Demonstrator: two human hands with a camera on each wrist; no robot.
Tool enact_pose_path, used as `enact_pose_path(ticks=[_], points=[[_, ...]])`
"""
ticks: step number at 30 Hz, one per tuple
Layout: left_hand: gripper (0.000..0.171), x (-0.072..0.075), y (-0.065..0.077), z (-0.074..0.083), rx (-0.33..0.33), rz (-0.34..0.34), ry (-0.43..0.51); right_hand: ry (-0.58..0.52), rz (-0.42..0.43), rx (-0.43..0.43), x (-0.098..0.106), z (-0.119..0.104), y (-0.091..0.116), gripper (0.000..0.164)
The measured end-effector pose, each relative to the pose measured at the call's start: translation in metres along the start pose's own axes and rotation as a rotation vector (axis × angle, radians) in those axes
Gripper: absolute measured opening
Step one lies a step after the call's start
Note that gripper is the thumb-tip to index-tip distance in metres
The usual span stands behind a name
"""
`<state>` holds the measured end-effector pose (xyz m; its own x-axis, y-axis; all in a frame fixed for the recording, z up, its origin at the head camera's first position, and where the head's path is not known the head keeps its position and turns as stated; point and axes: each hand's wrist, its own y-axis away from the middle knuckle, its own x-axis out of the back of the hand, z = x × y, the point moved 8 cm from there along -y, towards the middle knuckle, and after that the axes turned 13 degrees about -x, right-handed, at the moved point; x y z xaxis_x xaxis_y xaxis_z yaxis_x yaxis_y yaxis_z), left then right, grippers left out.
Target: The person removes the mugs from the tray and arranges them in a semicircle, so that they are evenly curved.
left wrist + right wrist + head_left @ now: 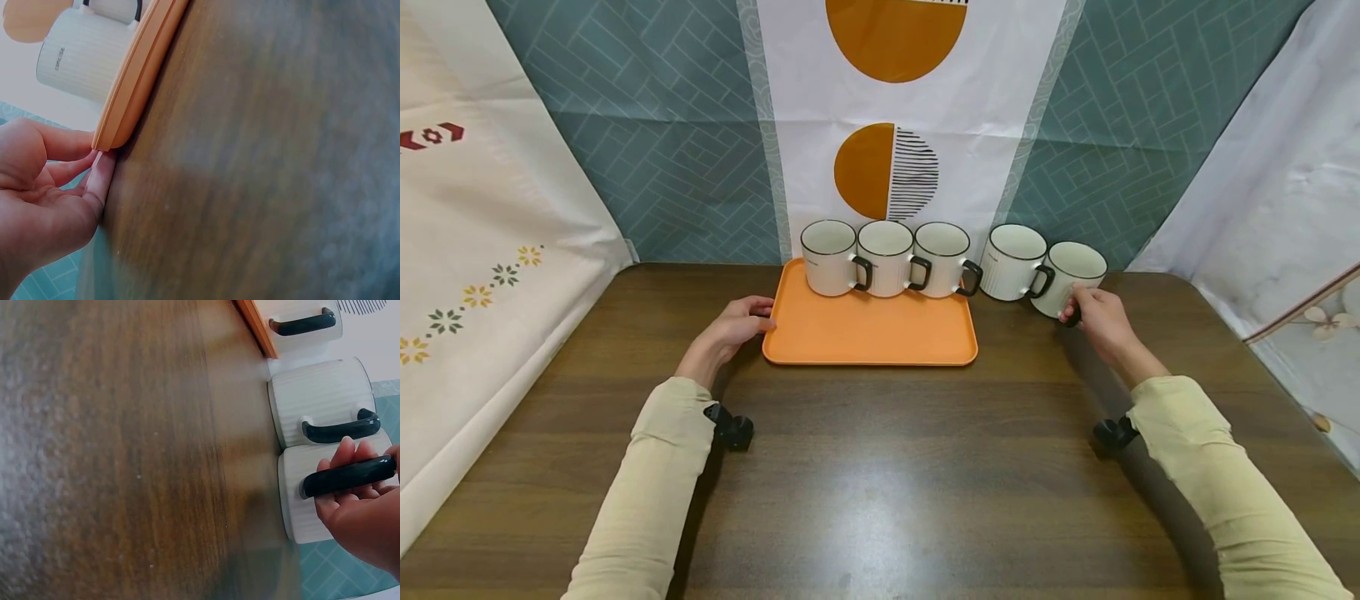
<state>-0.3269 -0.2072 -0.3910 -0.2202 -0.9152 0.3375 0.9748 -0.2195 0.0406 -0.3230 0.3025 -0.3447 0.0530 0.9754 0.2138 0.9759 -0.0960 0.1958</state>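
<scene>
Clearly, dark lettering (59, 59) that looks like "concise" marks the leftmost ribbed white mug (87, 59), 1 of 3 in a row along the back of the orange tray (872, 333); marks on others are too small to read. Both forearms extend forward, well apart. The left hand (727, 329) touches the tray's left rim with its fingers, not wrapped around it. The right hand (1107, 323) is clamped on the black handle (350, 476) of the rightmost mug (1078, 261), just beside the 4th mug (1011, 260) on the worktop (887, 475).
</scene>
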Motion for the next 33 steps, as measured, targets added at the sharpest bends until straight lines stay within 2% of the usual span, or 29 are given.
enact_pose_path(ticks=[6, 18, 23, 26, 33], points=[[0.053, 0.0005, -0.0010, -0.0013, 0.007, 0.001, 0.001, 0.021, 0.017, -0.002, 0.0008, -0.0011, 0.0000, 0.039], [0.053, -0.0001, 0.0001, 0.0018, -0.003, 0.005, 0.003, -0.032, 0.045, -0.005, 0.0034, -0.0008, -0.0034, 0.038], [0.053, 0.0009, 0.0001, 0.0008, 0.001, 0.003, 0.000, 0.070, 0.090, 0.004, 0.0047, -0.0035, -0.0034, 0.039], [0.053, 0.0016, 0.0001, 0.0006, -0.001, 0.007, 0.001, 0.136, 0.085, 0.016, 0.0043, -0.0058, -0.0034, 0.040], [0.053, -0.0004, 0.0010, 0.0024, -0.008, 0.003, 0.003, 0.198, 0.069, 0.031, 0.0044, -0.0077, -0.0036, 0.042]])
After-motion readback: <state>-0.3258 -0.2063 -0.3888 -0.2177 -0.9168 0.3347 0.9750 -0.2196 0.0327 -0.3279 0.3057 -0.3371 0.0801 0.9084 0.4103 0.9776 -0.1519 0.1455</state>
